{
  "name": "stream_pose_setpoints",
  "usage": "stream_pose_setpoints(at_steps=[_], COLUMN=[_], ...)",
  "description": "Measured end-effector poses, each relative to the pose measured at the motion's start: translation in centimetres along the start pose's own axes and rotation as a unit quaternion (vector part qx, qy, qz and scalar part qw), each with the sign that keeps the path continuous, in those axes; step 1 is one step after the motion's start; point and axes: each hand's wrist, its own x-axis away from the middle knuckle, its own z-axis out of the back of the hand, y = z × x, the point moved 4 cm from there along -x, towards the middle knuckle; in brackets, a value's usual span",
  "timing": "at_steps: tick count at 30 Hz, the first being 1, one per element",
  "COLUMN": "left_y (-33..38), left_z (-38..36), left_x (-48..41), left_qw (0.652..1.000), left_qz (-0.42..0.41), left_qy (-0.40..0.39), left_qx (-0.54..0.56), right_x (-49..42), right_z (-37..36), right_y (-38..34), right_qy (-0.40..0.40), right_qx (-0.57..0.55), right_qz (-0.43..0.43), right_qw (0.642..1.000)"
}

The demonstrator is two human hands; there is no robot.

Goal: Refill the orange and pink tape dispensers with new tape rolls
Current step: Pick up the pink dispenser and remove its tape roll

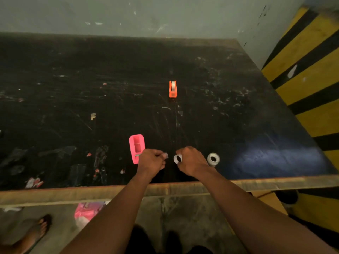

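The pink tape dispenser (136, 147) lies near the table's front edge with its well showing no roll. The orange tape dispenser (172, 89) stands farther back at the middle, a pale roll inside it. My right hand (191, 161) grips a small white tape roll (177, 159) just right of the pink one. My left hand (153, 159) is closed beside it, pinching something small and pale, seemingly the tape's end (166, 155). A second white tape roll (213, 159) lies on the table right of my right hand.
The black scratched table (73, 99) carries scraps and torn wrappers at its front left. A yellow and black striped pillar (311, 79) stands at the right. Below the table edge are a pink bag (88, 210) and another person's sandalled foot (34, 231).
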Motion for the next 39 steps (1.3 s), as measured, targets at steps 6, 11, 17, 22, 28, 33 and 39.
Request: stream_pose_setpoints(at_steps=[6,11,17,22,28,33,39], left_y=[0.5,1.0,2.3,3.5,4.3,4.1,3.2], left_z=[-0.4,-0.6,-0.3,-0.7,-3.1,-5.5,-6.1], left_x=[-0.6,-1.5,-2.6,-2.9,-1.5,0.1,1.6], left_qw=[0.999,1.000,0.999,0.997,0.995,0.990,0.995], left_qz=[-0.023,-0.020,-0.019,-0.028,-0.058,-0.069,-0.041], left_qy=[0.025,0.018,0.015,0.007,-0.011,-0.034,-0.038], left_qx=[-0.006,-0.005,-0.036,-0.065,-0.080,-0.118,-0.084], right_x=[-1.4,-1.8,-1.9,-1.4,-0.1,1.2,1.7], right_z=[-1.2,-1.8,-1.8,0.4,3.1,1.8,1.1], right_y=[-0.5,-0.7,0.0,1.5,7.2,9.7,10.0], right_qy=[0.015,0.015,-0.006,0.047,0.055,0.007,0.017], right_qx=[0.027,0.041,0.006,-0.031,0.008,-0.009,0.007], right_qz=[0.021,0.005,-0.003,-0.019,-0.122,-0.133,-0.102], right_qw=[0.999,0.999,1.000,0.998,0.991,0.991,0.995])
